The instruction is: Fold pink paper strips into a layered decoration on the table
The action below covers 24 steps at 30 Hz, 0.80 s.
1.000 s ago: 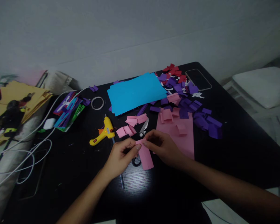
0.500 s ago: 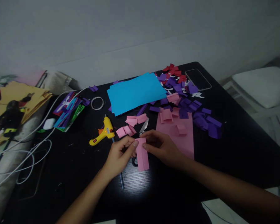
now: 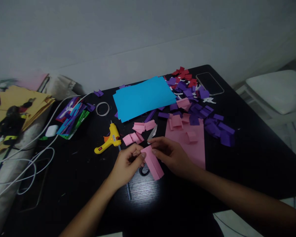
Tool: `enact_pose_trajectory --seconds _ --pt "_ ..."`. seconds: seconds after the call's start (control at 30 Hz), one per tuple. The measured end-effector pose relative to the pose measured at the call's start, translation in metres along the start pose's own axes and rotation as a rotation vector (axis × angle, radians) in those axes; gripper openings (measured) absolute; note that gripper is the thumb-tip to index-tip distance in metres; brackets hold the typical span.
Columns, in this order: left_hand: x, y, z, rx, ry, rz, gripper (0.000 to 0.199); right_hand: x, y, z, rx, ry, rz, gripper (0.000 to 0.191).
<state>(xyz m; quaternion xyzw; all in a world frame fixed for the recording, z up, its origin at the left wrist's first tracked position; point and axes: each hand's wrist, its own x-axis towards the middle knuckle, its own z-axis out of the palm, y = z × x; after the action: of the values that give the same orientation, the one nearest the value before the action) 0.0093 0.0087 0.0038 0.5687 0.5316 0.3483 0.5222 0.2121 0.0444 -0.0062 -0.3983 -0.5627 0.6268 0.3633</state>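
Note:
Between my hands, above the black table, is a folded pink paper strip with a crease along its length. My left hand pinches its upper left corner between thumb and fingers. At the upper right edge, my right hand grips it with thumb and fingertips. Partly hidden behind the strip and my right fingers lie scissors, blades pointing away and a dark handle loop showing below. Folded pink paper pieces lie just beyond my left hand. A pink sheet lies beside my right hand, with small folded pieces on it.
A yellow glue gun and a thin pen-like stick lie left of my hands. Blue sheets are at the back. Purple paper pieces spread rightward near a phone. White cables loop at the left.
The pink paper strip has tilted, its lower end swinging to the right, so more of the scissors' handle shows. Both hands stay in nearly the same place.

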Motion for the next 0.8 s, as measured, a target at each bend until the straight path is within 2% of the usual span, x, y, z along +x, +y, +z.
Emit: enact_pose_trajectory --seconds 0.17,0.4,0.6,0.8 --pt "-0.0006 -0.002 -0.0025 0.033 -0.052 -0.006 0.021 0.0011 0.0011 -0.0006 -0.038 0.021 -0.027 0.011" --pt "0.0004 -0.0021 -0.0002 -0.019 0.023 -0.023 0.021 0.0005 0.0017 0.0008 -0.051 -0.037 -0.004 0.023" --pt "0.0018 0.0024 0.0002 -0.04 0.099 0.005 0.022 0.0003 0.0042 0.0032 -0.078 -0.065 -0.074 0.036" --pt "0.0023 0.0029 0.0009 -0.036 0.091 0.004 0.021 0.0007 0.0054 0.0025 -0.111 -0.035 -0.054 0.031"
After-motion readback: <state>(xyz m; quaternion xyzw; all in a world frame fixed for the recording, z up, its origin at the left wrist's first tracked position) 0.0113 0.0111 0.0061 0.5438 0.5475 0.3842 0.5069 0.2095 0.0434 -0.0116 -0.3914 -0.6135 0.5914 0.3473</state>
